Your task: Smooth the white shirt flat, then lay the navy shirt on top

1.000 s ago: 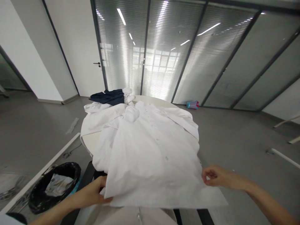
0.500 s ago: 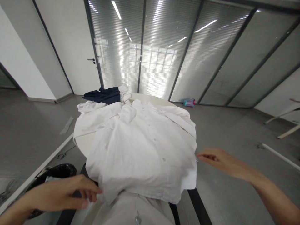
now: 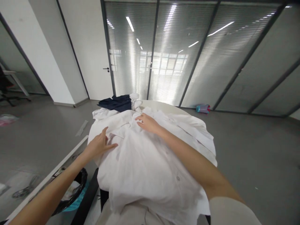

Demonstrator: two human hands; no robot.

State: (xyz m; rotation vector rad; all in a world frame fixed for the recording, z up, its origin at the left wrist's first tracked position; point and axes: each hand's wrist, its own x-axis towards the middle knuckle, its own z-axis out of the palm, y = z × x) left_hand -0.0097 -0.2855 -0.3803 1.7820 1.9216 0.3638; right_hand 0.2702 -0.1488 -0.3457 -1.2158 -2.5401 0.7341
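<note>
A white button-up shirt (image 3: 145,168) is spread over a round table, its lower edge hanging over the near side. My left hand (image 3: 102,143) is at the shirt's left side, thumb and fingers spread apart and holding nothing. Farther up, my right hand (image 3: 148,122) reaches over the cloth near the collar, fingers slightly bent and apart. Whether its fingertips touch the fabric is hard to tell. Part of the button front is hidden beneath my right forearm.
Dark navy cloth (image 3: 117,103) lies at the table's far left beside crumpled white cloth (image 3: 135,101). A strip of tabletop (image 3: 161,107) shows at the back. Below left stands a blue bin (image 3: 76,201) with a black liner. A striped packet (image 3: 202,108) sits on the floor by the glass partition.
Both hands have moved inward and up over the shirt, the right from beside the table's right edge, the left from the near left corner. The view has shifted left.
</note>
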